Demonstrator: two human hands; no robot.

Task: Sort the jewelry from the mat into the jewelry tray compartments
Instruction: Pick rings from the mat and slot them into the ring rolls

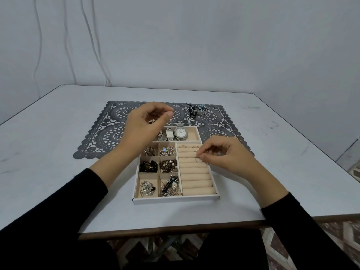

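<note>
Left hand [145,123] hovers above the jewelry tray's [175,200] far left corner, fingers curled, thumb and forefinger nearly meeting. Whether they pinch something tiny, I cannot tell. Below it, the tray's left-side small compartments hold beads [149,166] and brooches, each kind apart so nothing tangles. Along the tray's far edge, watches [176,133] lie side by side in the long compartment that suits them. Beyond the tray's far right corner a pile of bangles [198,110] waits on the mat [109,133], unsorted, so work remains, I'd say. On the tray's right side, the ring rolls [194,176] — the right hand [224,154] pinches a thin ring [197,157] at a slot near the far end, likely to wedge it upright
</note>
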